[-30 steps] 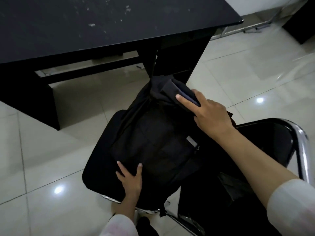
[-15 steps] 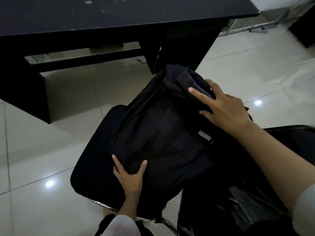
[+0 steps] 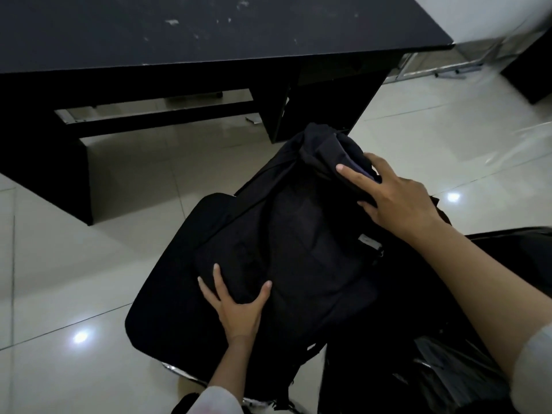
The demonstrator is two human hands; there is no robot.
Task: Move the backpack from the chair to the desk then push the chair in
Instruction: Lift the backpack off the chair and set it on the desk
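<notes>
A black backpack (image 3: 310,234) lies on the black padded seat of a chair (image 3: 167,309), its rolled top pointing toward the desk. My left hand (image 3: 239,306) grips the near lower edge of the backpack, thumb and fingers spread around the fabric. My right hand (image 3: 394,198) holds the bunched top of the backpack, fingers wrapped over the fold. The black desk (image 3: 209,31) stands beyond the chair, its top scuffed with white marks.
The chair's chrome frame (image 3: 179,370) shows under the seat's front edge. Its black backrest (image 3: 507,264) rises at the right. Glossy white floor tiles (image 3: 59,279) lie between chair and desk. A dark cabinet (image 3: 534,70) stands at the far right.
The view has shifted slightly. Both hands keep the same hold on the backpack, which stays on the seat; the right hand's fingers curl a little more over the top fold.
</notes>
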